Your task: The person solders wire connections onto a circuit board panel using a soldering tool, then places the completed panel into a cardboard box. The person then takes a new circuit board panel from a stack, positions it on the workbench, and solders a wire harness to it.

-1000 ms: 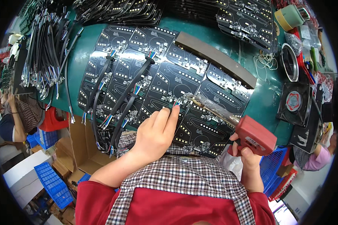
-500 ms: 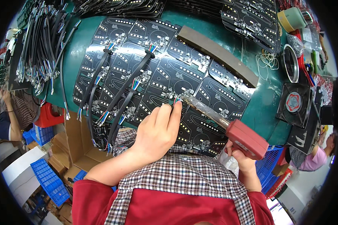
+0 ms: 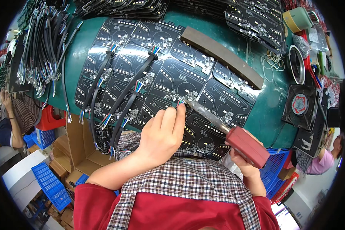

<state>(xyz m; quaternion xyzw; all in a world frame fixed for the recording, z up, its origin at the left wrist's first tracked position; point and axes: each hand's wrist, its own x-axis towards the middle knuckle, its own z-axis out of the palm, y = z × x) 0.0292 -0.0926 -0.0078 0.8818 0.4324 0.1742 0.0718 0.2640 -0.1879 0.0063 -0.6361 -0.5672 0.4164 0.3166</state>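
My right hand [image 3: 246, 163] is wrapped round the dark red handle of a soldering gun [image 3: 249, 147]. Its long metal barrel slants up and left, with the tip at the parts in the middle of a black circuit board [image 3: 176, 82]. Right beside that tip, the fingers of my left hand [image 3: 163, 134] pinch a cable's thin coloured wires [image 3: 179, 102] against the board; the rest of that cable is hidden under the hand. Black cables [image 3: 132, 80] with coloured wire ends lie across the boards to the left, their upper ends at the boards' component areas.
A long dark bar [image 3: 222, 57] lies across the boards on the green table [image 3: 270, 103]. Bundled black cables [image 3: 44, 53] lie at far left. Stacked boards [image 3: 255, 25] stand at the back. To the right are a square fan [image 3: 299, 107], a metal ring [image 3: 296, 64] and a green-yellow cup [image 3: 298, 20].
The soldering gun's handle has shifted slightly left and down with my right hand, while its tip stays near the wires. My left hand has barely moved.
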